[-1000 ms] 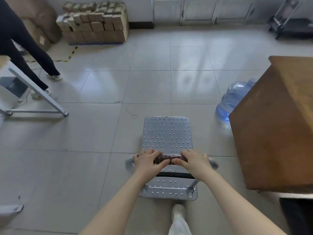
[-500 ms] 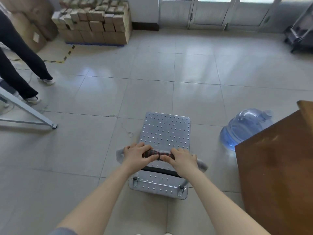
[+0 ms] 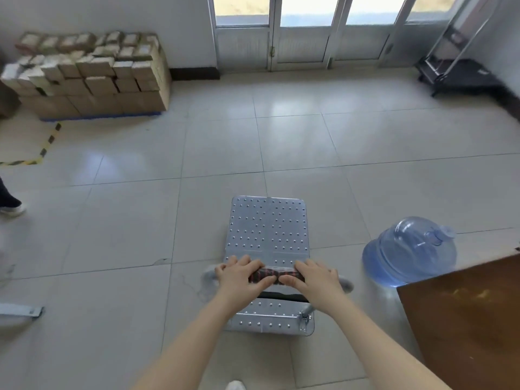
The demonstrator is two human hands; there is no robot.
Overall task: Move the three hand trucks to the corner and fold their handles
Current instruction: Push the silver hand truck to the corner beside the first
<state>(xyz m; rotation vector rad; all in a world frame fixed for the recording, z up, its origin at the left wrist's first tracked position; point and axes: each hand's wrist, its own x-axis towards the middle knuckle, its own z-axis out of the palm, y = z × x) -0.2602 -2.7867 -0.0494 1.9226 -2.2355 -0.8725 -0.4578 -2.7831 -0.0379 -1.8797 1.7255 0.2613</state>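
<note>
The silver hand truck [image 3: 267,235] stands on the floor tiles, just beside the blue water jug [image 3: 409,250]. My left hand [image 3: 239,277] and right hand [image 3: 316,277] are closed around its wrapped handle [image 3: 277,274]. I think it is stiff, light, and rolls easily.

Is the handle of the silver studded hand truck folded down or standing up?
Standing up: both hands, left hand and right hand, grip its bar above the silver studded hand truck.

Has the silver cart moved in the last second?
Yes. The cart rolled forward, past the jug and toward the doors.
</note>
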